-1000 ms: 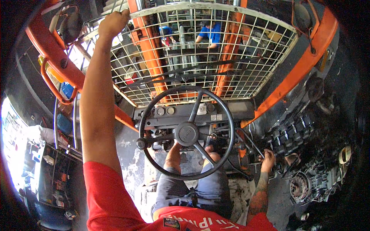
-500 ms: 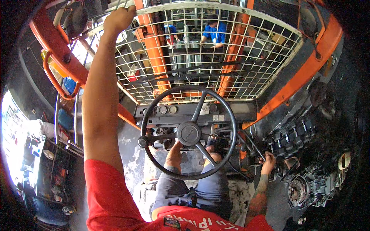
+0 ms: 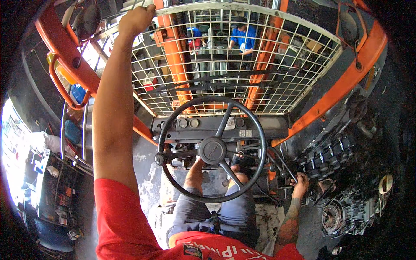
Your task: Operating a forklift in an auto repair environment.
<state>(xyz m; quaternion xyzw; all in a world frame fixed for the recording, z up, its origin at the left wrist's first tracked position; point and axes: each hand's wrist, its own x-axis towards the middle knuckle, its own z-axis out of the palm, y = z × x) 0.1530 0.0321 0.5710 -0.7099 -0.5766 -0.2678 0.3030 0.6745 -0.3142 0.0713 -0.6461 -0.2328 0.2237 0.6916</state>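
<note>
My left hand [image 3: 135, 21] is raised high at the upper left, its fingers curled over the overhead frame [image 3: 113, 29] beside thin metal rods. The fingertips are partly hidden. At the lower right, my right hand [image 3: 300, 185] is closed around the end of a slim control lever [image 3: 287, 167]. Between my arms stands a black steering wheel [image 3: 263, 162] with a spinner knob [image 3: 160, 158] on its left rim; neither hand touches it. A dashboard [image 3: 203, 135] with round gauges lies behind the wheel. My bare legs reach down under it.
Ahead is a white wire-mesh guard [image 3: 299, 32] before orange uprights [image 3: 173, 56]. Orange posts [image 3: 333, 104] flank the seat. Beyond the mesh, a person in blue [image 3: 243, 38] bends over something. An engine block [image 3: 331, 154] and gearbox-like part [image 3: 333, 219] lie at right.
The view has shifted slightly. The person in blue beyond the mesh has changed posture a little. Both my hands keep their holds.
</note>
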